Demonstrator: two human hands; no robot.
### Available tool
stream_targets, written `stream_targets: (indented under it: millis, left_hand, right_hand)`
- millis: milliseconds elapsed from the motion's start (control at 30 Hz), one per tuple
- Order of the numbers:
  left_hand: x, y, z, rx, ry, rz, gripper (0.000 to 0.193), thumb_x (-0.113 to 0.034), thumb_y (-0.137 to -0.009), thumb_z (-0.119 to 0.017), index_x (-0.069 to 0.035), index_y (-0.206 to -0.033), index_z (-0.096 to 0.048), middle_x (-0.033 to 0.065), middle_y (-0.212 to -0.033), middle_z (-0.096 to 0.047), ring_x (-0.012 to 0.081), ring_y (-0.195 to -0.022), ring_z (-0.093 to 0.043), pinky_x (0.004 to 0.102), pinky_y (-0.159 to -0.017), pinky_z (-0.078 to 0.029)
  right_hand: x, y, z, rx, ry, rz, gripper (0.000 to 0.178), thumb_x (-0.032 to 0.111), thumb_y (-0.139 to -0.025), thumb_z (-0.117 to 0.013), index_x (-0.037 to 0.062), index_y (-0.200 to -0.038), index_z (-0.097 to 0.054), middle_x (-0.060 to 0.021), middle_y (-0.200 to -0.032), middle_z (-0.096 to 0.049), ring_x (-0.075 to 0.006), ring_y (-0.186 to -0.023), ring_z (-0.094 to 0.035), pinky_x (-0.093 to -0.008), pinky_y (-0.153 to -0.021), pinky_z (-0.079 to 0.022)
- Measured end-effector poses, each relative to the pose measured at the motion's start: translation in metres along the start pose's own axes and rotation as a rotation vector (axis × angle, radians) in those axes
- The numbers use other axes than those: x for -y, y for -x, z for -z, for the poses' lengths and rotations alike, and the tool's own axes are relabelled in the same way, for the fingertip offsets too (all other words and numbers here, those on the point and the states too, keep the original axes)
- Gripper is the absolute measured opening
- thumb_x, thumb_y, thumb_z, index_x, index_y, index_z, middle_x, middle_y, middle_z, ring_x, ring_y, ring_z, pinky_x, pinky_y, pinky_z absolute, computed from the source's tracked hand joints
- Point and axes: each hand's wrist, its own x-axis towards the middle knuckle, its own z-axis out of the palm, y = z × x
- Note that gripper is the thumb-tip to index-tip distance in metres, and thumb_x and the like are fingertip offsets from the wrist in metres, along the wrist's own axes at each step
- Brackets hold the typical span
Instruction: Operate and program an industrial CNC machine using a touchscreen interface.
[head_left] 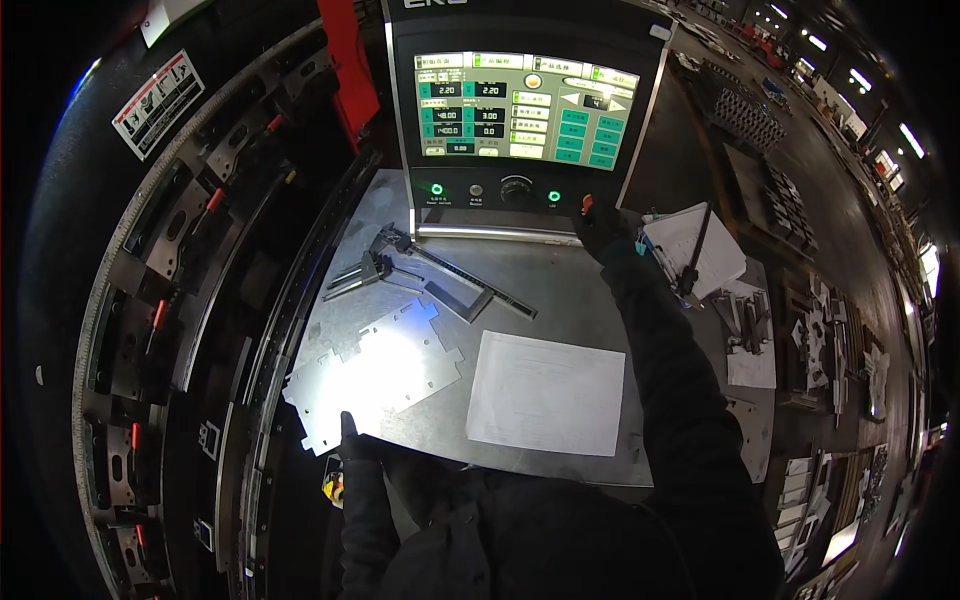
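Note:
A flat sheet-metal plate [425, 358] with notched edges and small holes lies on the left of the grey table [430, 425], with strong glare over it. My left hand [352, 440], in a dark glove, grips its near edge; one digit lies over the top and the others are hidden. My right hand [600, 225], also dark-gloved, reaches to the lower right corner of the control panel [515, 195]. It is beside a small red-orange knob [587, 204]; its fingers blend into the dark, so I cannot tell whether they touch the knob.
A lit touchscreen [530, 110] stands behind the table. Calipers [470, 275] and a metal square [460, 300] lie beyond a printed sheet of paper [547, 395]. A clipboard [695, 250] and metal pieces [745, 315] sit at right. The long machine bed [170, 310] runs along the left.

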Motion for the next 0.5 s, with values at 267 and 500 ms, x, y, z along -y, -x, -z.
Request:
stream_targets:
  millis: [267, 500]
  left_hand:
    - [-0.006, 0.001, -0.005, 0.113, 0.022, 0.042, 0.058, -0.043, -0.090, -0.046, -0.004, -0.132, -0.040, 0.0168, -0.127, -0.050, 0.0322, -0.111, -0.052, 0.0418, -0.096, -0.040]
    - [0.000, 0.000, -0.003, -0.009, -0.055, 0.015, 0.060, -0.045, -0.089, -0.046, -0.006, -0.134, -0.039, 0.0172, -0.129, -0.048, 0.0339, -0.115, -0.050, 0.0448, -0.099, -0.038]
  right_hand:
    - [0.018, 0.050, -0.020, 0.093, -0.121, 0.016, 0.045, 0.023, -0.076, -0.061, 0.0096, -0.118, -0.053, -0.0062, -0.071, -0.059, -0.0245, -0.062, -0.057, -0.0351, -0.054, -0.044]
    - [-0.025, 0.119, -0.093, 0.009, -0.028, 0.170, 0.031, 0.024, -0.077, -0.059, 0.0113, -0.106, -0.060, -0.0088, -0.080, -0.060, -0.0294, -0.068, -0.058, -0.0389, -0.058, -0.045]
